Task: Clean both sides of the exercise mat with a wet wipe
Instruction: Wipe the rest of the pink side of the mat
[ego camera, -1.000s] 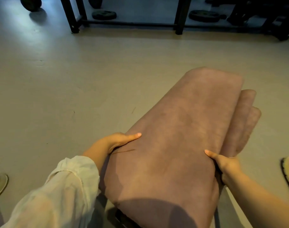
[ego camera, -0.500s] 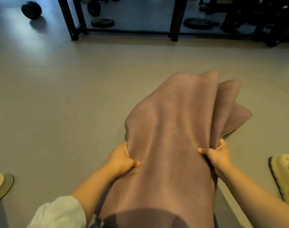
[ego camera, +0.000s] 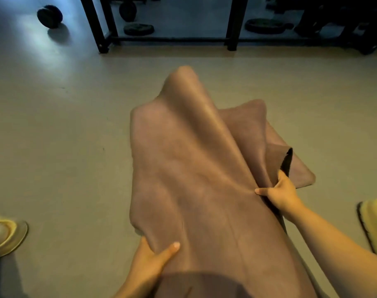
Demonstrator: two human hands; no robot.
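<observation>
The brown mat (ego camera: 194,179) is lifted off the grey floor (ego camera: 65,147) in the middle of the room, its loose far end billowing up toward twelve o'clock and folding over itself at about two o'clock. The left hand (ego camera: 149,261) has a closed grip on the mat's near left edge, thumb lying on top. The right hand (ego camera: 280,192) pinches a bunched fold at the mat's right edge, at about three o'clock, thumb on the upper face. A slipper (ego camera: 7,235) sits at nine o'clock on the floor and another slipper (ego camera: 374,224) at four o'clock. A black rack (ego camera: 168,38) stands across the far side, with weight plates (ego camera: 138,29) on the floor behind it.
</observation>
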